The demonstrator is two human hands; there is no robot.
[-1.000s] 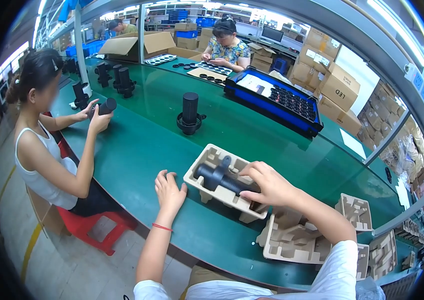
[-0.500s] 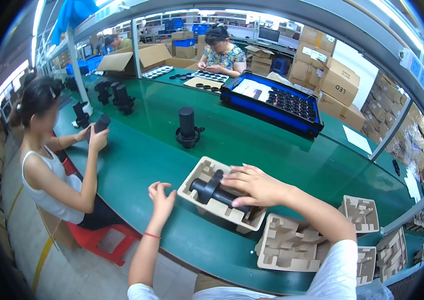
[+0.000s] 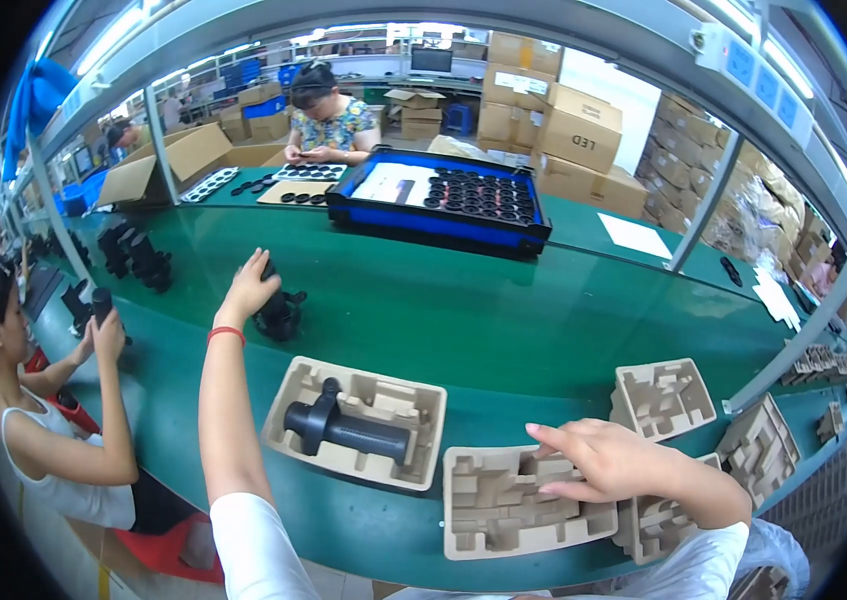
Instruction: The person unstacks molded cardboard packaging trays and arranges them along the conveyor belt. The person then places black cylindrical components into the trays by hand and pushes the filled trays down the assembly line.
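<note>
device (image 3: pixel 369 436) lay on its side in pulp tray (image 3: pixel 431 432), uncovered; right hand (image 3: pixel 609 460) had left it and was over the neighbouring tray (image 3: pixel 469 510), fingers parted (contact unclear). left hand (image 3: pixel 249 290) had shifted to the upper part of the second device (image 3: pixel 282 318); whether it gripped could not be told. judged: first device seated, attention divided.
</note>
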